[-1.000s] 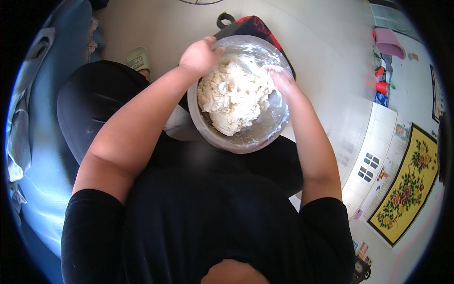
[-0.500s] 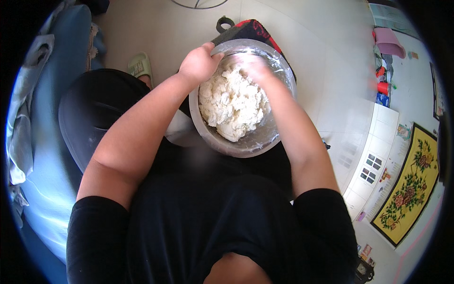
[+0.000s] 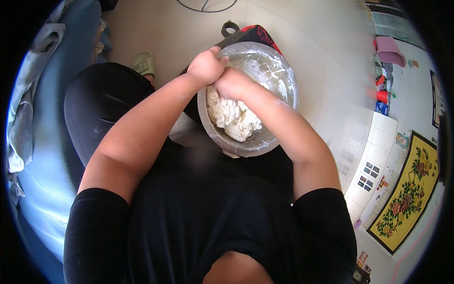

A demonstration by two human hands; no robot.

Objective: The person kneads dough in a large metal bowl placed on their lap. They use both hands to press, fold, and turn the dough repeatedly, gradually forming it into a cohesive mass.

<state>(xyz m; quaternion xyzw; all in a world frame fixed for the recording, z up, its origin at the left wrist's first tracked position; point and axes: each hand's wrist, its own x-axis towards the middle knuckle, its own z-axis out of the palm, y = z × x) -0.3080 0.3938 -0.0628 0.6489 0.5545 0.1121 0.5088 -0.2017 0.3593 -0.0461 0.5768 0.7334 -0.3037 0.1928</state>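
Note:
A round metal bowl sits between my legs, its inner wall smeared with white flour paste. Lumpy white dough is gathered at the bowl's left and near side. My left hand is closed over the far left rim, thumb toward the inside. Close beside it, my right hand is down in the bowl with its fingers curled into the dough; the fingertips are hidden. The right forearm crosses above the bowl's right side.
A dark cloth with red lies under the bowl's far side. My foot in a green slipper rests on the tiled floor. Blue-covered furniture runs along the left. A pink bin and white cabinets are at the right.
My right hand has moved left across the bowl, from the far middle to beside my left hand, and the dough is bunched further left. The left hand keeps its hold on the rim.

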